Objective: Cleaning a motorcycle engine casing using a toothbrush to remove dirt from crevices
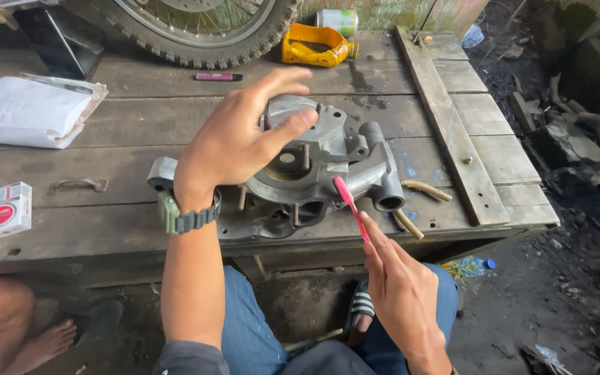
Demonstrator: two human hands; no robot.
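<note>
In the head view, the left hand (234, 142) rests on top of a grey metal engine casing (314, 167), its fingers (293, 125) spread apart across the upper rim. The casing lies near the front edge of the wooden tabletop (105, 132), right of centre. The right hand (401, 292), nearer, has its fingers closed on a pink toothbrush (348, 201) whose head touches the casing's near right side. A yellow can (314, 47) lies at the far edge beside a tyre (203, 35); a notebook (29, 111) and a small box (5, 210) sit left.
</note>
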